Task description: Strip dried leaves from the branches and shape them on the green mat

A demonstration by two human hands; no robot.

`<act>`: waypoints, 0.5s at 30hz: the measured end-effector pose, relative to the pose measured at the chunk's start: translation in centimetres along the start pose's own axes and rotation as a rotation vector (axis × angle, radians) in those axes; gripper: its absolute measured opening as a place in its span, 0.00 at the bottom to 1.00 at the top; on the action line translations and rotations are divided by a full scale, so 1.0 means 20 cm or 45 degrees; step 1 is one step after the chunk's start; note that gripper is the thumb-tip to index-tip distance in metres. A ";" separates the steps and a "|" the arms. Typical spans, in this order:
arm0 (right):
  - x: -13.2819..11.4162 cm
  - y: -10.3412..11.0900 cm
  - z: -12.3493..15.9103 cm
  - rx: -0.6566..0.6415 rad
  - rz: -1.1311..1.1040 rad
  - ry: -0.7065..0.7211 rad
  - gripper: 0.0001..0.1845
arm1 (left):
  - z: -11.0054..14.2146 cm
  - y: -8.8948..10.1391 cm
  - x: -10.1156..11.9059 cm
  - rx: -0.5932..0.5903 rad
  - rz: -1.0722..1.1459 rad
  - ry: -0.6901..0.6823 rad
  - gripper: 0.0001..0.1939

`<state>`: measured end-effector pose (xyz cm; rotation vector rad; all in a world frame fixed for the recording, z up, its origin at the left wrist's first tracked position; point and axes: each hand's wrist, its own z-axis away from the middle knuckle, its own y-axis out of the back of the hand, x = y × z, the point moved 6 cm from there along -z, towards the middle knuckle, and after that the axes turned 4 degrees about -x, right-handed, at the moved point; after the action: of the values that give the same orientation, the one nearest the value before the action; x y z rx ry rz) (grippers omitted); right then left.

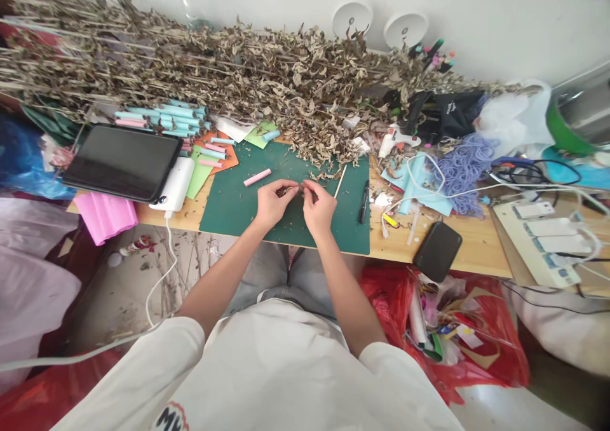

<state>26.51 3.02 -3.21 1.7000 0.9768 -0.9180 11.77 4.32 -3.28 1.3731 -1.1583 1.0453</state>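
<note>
My left hand (pixel 273 203) and my right hand (pixel 318 205) are held close together over the green cutting mat (pixel 233 208). Both are closed in a pinch, fingertips nearly meeting. A small brownish bit shows at the fingers, too small to name. Left of my left hand lies a pink paper roll (pixel 257 177). A thin pale stick (pixel 340 182) rests on the mat to the right of my right hand, and farther right is a black pen (pixel 364 202). Dried leafy stalks (pixel 305 68) are heaped behind the mat, with leaf crumbs scattered on it.
A black tablet (pixel 122 161) and white power bank (pixel 176 186) lie at left, near stacked blue paper rolls (pixel 178 118). Rightward are a glue gun (pixel 398 140), purple yarn (pixel 464 170), a black phone-like device (pixel 437 251) and a power strip (pixel 538 243). A red bag (pixel 500 361) of scraps sits below.
</note>
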 end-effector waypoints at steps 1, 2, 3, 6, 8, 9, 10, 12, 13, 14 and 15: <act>-0.01 0.00 0.00 -0.010 0.012 0.038 0.14 | 0.00 0.00 0.00 0.005 0.013 0.009 0.10; -0.02 0.00 0.00 -0.020 0.016 0.076 0.14 | 0.00 0.00 -0.01 0.007 0.025 0.016 0.11; -0.03 0.00 0.00 -0.032 0.014 0.112 0.15 | 0.00 0.01 -0.01 0.011 0.036 0.019 0.11; -0.05 0.00 0.01 -0.072 0.005 0.189 0.13 | -0.01 0.01 -0.02 0.010 0.057 0.011 0.12; -0.06 0.00 0.01 -0.067 0.018 0.213 0.12 | -0.01 0.00 -0.02 -0.012 0.081 0.002 0.12; -0.07 0.00 0.01 -0.056 0.029 0.223 0.11 | -0.01 0.00 -0.02 -0.025 0.090 -0.001 0.13; -0.07 0.01 0.01 -0.043 0.039 0.230 0.11 | -0.01 0.00 -0.01 -0.037 0.091 -0.004 0.13; -0.08 0.01 0.01 -0.019 0.050 0.238 0.11 | -0.01 0.00 -0.01 -0.055 0.069 -0.006 0.13; -0.08 0.02 0.01 -0.011 0.055 0.239 0.11 | -0.01 0.00 -0.01 -0.067 0.049 -0.008 0.13; -0.08 0.02 0.01 -0.004 0.062 0.239 0.11 | -0.01 0.00 -0.01 -0.081 0.035 -0.005 0.13; -0.09 0.02 0.01 0.001 0.070 0.237 0.11 | -0.01 0.00 -0.01 -0.103 0.016 -0.003 0.13</act>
<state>26.10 2.40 -1.54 1.8285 1.0457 -0.7340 11.73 4.48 -3.42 1.3057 -1.1999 0.9953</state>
